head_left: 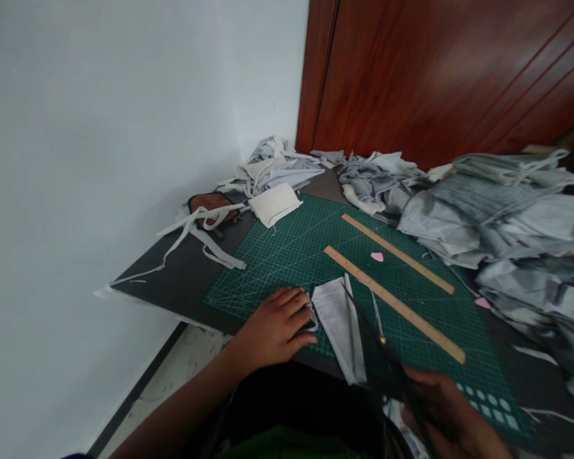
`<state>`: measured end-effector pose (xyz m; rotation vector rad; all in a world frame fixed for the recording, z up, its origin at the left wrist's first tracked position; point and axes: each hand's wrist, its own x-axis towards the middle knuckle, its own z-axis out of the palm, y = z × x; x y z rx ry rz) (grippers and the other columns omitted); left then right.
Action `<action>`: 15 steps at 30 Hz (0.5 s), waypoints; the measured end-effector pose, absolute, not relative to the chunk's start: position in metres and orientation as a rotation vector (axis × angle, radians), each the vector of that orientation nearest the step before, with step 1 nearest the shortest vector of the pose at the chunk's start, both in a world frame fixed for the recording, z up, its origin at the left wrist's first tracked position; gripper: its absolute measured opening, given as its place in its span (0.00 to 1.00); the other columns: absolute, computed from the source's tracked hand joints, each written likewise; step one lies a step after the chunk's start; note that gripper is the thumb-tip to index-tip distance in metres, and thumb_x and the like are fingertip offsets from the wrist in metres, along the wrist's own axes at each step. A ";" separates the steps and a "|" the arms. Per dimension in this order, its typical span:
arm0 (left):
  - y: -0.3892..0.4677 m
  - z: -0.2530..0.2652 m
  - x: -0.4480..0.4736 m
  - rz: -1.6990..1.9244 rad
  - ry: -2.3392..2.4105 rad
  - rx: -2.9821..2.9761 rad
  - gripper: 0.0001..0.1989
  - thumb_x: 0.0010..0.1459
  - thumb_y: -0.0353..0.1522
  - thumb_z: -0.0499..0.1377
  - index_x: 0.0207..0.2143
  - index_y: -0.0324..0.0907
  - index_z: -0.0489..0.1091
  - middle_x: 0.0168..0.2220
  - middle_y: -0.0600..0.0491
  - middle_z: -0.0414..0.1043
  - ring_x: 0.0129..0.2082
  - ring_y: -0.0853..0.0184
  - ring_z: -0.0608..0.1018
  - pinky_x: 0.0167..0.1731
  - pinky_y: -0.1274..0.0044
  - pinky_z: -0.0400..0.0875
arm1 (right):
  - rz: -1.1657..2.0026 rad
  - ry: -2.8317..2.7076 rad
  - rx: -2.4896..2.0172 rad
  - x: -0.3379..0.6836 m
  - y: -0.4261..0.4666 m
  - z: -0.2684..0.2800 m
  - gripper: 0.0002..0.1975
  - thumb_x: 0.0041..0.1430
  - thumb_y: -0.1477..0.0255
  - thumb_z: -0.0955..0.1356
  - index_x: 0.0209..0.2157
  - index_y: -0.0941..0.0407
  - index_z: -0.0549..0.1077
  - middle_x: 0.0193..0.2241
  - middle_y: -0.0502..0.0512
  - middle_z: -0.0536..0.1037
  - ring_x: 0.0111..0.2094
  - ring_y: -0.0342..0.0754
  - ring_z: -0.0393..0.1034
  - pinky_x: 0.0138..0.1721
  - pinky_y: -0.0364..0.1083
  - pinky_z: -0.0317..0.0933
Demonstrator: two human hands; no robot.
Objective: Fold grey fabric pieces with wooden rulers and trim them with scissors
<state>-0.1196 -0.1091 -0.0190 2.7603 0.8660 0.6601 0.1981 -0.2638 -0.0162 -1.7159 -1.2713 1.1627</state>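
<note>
My left hand [276, 326] lies on the green cutting mat [287, 258] with its fingers stretched out. A narrow loop of pale cloth strip [312, 319] shows at its fingertips; whether they press on it is hidden. Just right of that hand is a light grey, tapered cloth piece [339, 325], folded along its right side. My right hand [442, 408], blurred, grips dark scissors [387, 350]. Their blades point up and left, with the tip over the upper right part of the cloth piece. A thin cloth strip [375, 309] lies beside the blades.
Two wooden rulers [397, 305] [399, 253] lie slanted on the mat, near a pink chalk piece [377, 257]. Grey cloth stacks [488, 210] fill the right side. A cloth heap [268, 169], a cream piece [276, 204] and a brown pouch [213, 209] are by the wall.
</note>
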 end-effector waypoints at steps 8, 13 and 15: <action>-0.102 -0.014 -0.119 0.689 0.813 2.698 0.02 0.66 0.30 0.63 0.37 0.44 0.73 0.41 0.54 0.76 0.53 0.60 0.75 0.56 0.67 0.68 | 0.186 -1.855 -2.030 0.260 -0.196 -0.017 0.21 0.60 0.71 0.63 0.53 0.53 0.77 0.48 0.63 0.84 0.44 0.61 0.82 0.44 0.55 0.75; -0.100 -0.015 -0.120 0.700 0.694 2.682 0.05 0.68 0.28 0.61 0.35 0.42 0.71 0.37 0.54 0.75 0.49 0.62 0.75 0.53 0.68 0.68 | 0.121 -1.988 -1.916 0.275 -0.179 -0.023 0.23 0.58 0.77 0.62 0.51 0.56 0.79 0.47 0.64 0.83 0.47 0.58 0.80 0.50 0.53 0.73; -0.098 -0.014 -0.121 0.691 0.685 2.645 0.07 0.68 0.28 0.61 0.34 0.42 0.70 0.36 0.55 0.74 0.47 0.62 0.75 0.51 0.69 0.68 | 0.062 -2.069 -1.932 0.275 -0.181 -0.021 0.24 0.57 0.80 0.61 0.51 0.57 0.80 0.48 0.65 0.82 0.48 0.59 0.79 0.50 0.55 0.72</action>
